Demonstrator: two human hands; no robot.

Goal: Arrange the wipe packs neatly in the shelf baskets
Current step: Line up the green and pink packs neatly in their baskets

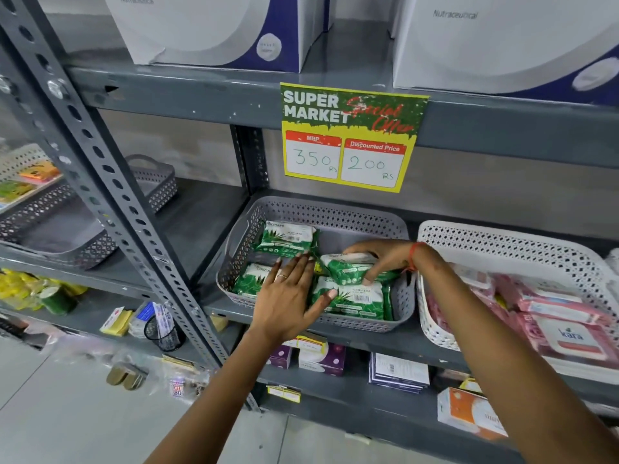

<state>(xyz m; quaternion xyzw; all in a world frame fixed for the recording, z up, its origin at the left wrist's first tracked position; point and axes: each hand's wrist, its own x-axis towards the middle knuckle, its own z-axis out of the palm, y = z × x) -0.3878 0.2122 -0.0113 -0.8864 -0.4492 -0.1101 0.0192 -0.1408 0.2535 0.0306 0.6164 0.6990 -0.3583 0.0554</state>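
Observation:
A grey perforated basket (331,214) stands on the middle shelf with several green wipe packs inside. One pack (286,238) lies at the back left, another (351,298) at the front right, and a third (249,277) at the front left. My right hand (382,257) grips a green pack (348,269) at the basket's right side. My left hand (289,293) lies flat with spread fingers over the packs in the basket's middle. To the right, a white basket (502,242) holds pink wipe packs (566,316).
A yellow price sign (351,135) hangs from the shelf above the grey basket. Large white boxes (214,28) sit on the top shelf. A grey upright post (110,192) stands left, with empty dark baskets (60,236) beyond. Small boxes (321,358) fill the lower shelf.

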